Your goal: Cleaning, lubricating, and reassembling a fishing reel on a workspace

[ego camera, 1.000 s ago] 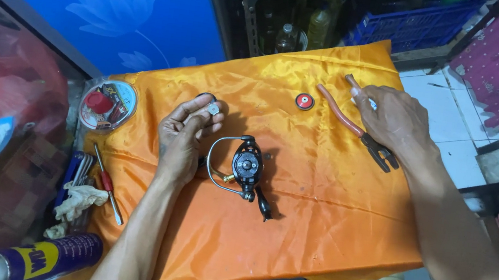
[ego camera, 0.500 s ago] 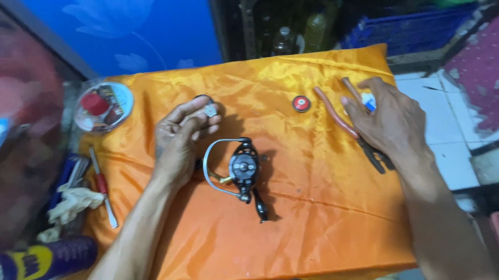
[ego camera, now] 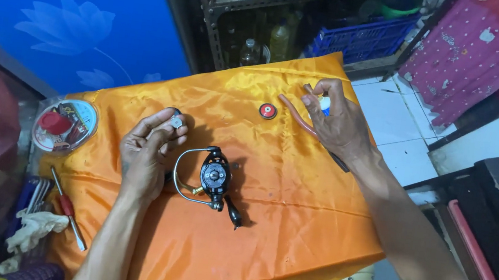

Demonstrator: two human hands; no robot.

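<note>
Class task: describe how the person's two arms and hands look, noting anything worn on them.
Both forearms are bare, with no sleeves, gloves or watch in view. The left hand and the right hand are bare too; no rings can be made out on the fingers.

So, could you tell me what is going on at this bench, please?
A person works over an orange cloth. The left hand pinches a small silvery part beside a black fishing reel lying on the cloth. The right hand holds red-handled pliers near a small red cap. A screwdriver lies at the left edge.

A blue crate (ego camera: 365,40) and bottles (ego camera: 280,40) sit on the dark shelf (ego camera: 212,32).
</note>
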